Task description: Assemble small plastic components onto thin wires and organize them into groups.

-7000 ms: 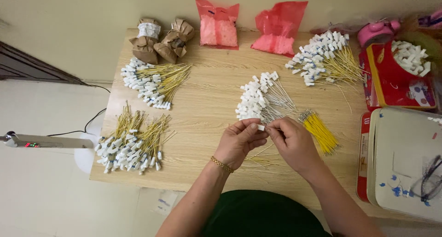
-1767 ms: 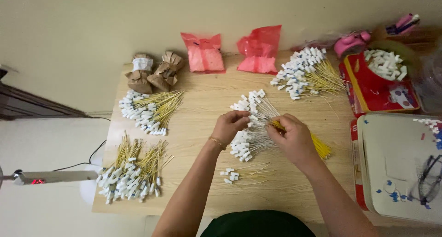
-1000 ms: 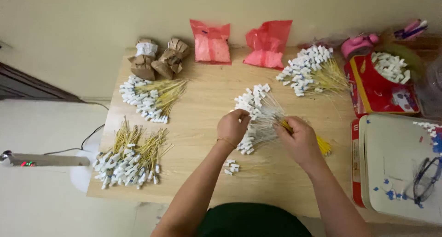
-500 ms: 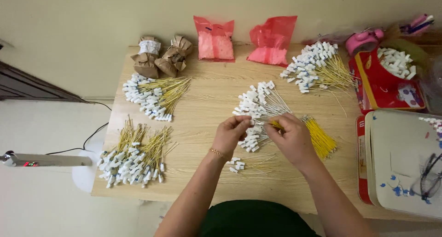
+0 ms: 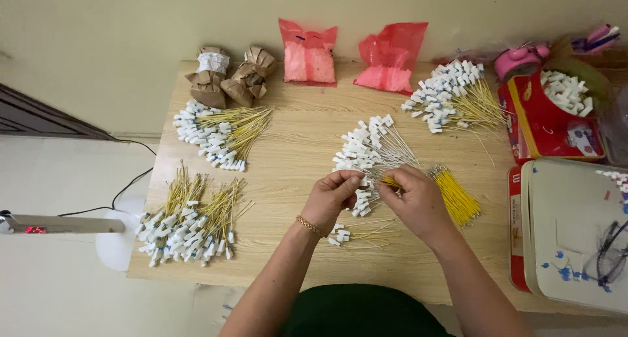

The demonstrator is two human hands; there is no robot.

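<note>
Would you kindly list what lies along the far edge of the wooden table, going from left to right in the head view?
Two brown paper bundles → pink plastic bag of white pieces → red plastic bag → fan of white-tipped yellow wires → pink round tape dispenser.

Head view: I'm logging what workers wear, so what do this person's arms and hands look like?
Both forearms are bare, no sleeves or gloves. The left hand has a thin gold bead bracelet at the wrist. The right hand shows no jewellery. Dark green clothing covers the lap.
</note>
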